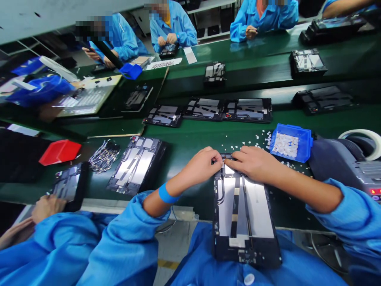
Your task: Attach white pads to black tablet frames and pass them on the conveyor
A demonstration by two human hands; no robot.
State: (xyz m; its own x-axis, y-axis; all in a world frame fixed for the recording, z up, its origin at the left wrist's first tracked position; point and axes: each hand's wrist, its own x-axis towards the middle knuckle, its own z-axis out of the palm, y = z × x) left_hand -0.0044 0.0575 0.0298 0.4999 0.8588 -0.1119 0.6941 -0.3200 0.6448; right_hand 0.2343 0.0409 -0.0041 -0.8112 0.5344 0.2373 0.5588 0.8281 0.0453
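Note:
An opened tablet (258, 214) with silver battery panels and black flat cables lies in front of me. Its near end overhangs the bench edge toward my lap. At its far left corner my left hand (205, 163) is closed in a pinch; whatever it holds is too small to make out. Beside it, my right hand (253, 162) rests on the far end of the tablet, fingers stretched out and touching the surface near the left fingertips. Right of that hand stands a blue bin (307, 143) of small white pieces (285, 144), with more pieces scattered around it.
A stack of opened tablets (135, 165) stands left, near a pile of small cables (104, 157) and a red bin (59, 152). More tablets (248, 110) lie along the green line (184, 137). A tape roll (375, 139) sits right. A co-worker's hand (49, 207) touches a tablet.

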